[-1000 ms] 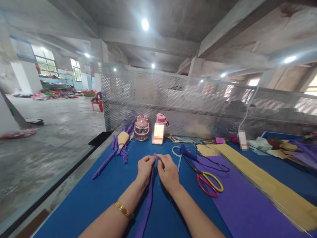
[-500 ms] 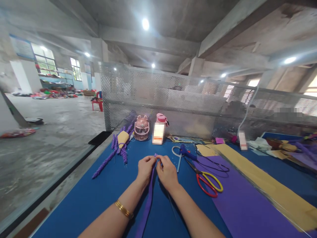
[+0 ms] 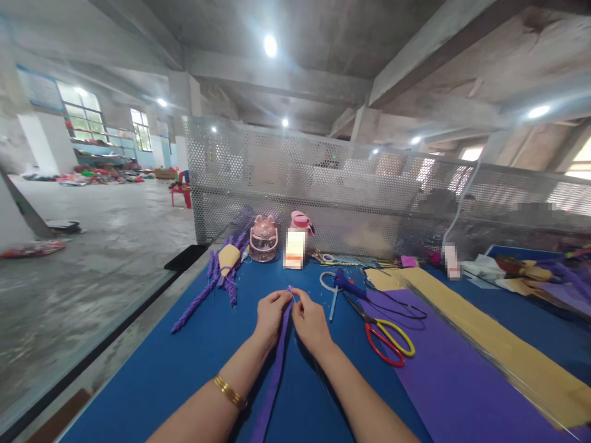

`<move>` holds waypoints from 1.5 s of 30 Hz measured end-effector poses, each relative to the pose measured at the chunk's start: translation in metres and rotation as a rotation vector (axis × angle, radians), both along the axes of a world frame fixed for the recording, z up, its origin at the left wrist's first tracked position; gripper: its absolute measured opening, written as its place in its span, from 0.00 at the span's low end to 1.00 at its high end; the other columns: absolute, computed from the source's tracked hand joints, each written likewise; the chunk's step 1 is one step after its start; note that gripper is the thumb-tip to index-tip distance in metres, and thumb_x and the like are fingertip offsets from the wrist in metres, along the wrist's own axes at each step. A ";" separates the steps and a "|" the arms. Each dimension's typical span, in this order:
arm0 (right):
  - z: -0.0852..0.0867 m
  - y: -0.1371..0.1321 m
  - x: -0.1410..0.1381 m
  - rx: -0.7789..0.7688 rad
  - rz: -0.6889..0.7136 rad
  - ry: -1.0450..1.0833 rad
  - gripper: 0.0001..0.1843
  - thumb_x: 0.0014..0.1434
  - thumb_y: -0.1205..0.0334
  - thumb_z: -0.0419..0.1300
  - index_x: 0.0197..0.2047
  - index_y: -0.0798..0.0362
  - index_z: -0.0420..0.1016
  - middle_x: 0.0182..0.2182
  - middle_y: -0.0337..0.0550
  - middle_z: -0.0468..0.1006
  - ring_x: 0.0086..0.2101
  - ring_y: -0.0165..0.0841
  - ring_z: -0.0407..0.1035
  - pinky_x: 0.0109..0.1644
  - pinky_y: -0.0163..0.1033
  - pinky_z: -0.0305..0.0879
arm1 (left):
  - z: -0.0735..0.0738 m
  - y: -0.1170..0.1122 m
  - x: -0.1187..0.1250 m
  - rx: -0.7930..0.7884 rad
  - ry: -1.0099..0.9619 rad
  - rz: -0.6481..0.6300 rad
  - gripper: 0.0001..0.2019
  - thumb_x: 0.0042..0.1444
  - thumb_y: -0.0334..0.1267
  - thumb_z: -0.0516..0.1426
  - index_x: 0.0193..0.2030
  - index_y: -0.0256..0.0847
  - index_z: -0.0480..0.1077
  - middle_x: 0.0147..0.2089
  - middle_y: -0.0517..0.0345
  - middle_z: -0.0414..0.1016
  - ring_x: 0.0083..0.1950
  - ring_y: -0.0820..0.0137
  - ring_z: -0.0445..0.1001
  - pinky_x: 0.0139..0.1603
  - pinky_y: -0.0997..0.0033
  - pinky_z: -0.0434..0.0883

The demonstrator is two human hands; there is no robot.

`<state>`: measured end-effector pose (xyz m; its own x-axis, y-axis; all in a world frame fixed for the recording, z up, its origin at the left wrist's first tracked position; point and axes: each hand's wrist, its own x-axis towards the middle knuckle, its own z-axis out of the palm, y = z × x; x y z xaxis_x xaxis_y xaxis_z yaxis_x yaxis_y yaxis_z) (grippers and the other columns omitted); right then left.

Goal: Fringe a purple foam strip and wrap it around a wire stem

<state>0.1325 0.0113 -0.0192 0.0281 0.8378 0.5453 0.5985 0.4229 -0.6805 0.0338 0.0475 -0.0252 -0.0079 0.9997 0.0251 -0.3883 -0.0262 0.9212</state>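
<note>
My left hand [image 3: 271,314] pinches the upper end of a long purple strip [image 3: 274,384] between thumb and fingertips. From there the strip hangs down toward the near side of the table. My right hand [image 3: 311,320] meets it fingertip to fingertip, its thumb and forefinger closed on a thin wire [image 3: 319,372] that trails below the palm. The small purple tip [image 3: 289,288] shows just above both sets of fingers. How wire and strip join is hidden by the fingers.
Scissors [image 3: 385,338] with red and yellow handles lie right of my hands, near a blue glue gun [image 3: 348,283] and its cord. Purple sheet [image 3: 452,363] and tan sheet [image 3: 498,332] cover the right side. Purple flower stems [image 3: 198,307] lie left; a pink bottle [image 3: 263,240] stands behind.
My right forefinger has straightened slightly at the strip's tip, and a bit of thin wire shows between the hands. Both hands stay in nearly the same place.
</note>
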 end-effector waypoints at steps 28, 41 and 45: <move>0.003 0.003 0.004 -0.102 0.017 0.115 0.18 0.52 0.68 0.47 0.45 0.56 0.70 0.18 0.35 0.71 0.18 0.29 0.64 0.24 0.32 0.60 | 0.000 -0.001 0.000 -0.044 0.029 -0.027 0.10 0.36 0.36 0.61 0.27 0.33 0.75 0.17 0.61 0.71 0.18 0.77 0.63 0.19 0.78 0.58; 0.003 0.005 0.005 -0.099 0.008 0.062 0.19 0.52 0.68 0.47 0.45 0.57 0.70 0.18 0.36 0.71 0.20 0.29 0.65 0.25 0.32 0.60 | -0.003 0.000 0.001 -0.050 -0.021 -0.040 0.11 0.36 0.37 0.62 0.28 0.33 0.74 0.16 0.62 0.69 0.16 0.78 0.61 0.18 0.78 0.57; 0.001 0.004 0.004 -0.089 0.003 0.038 0.19 0.52 0.69 0.47 0.45 0.56 0.70 0.18 0.35 0.71 0.19 0.29 0.64 0.25 0.32 0.59 | -0.003 0.001 0.001 -0.044 -0.049 -0.063 0.11 0.35 0.39 0.63 0.26 0.33 0.73 0.14 0.64 0.67 0.16 0.78 0.60 0.18 0.78 0.56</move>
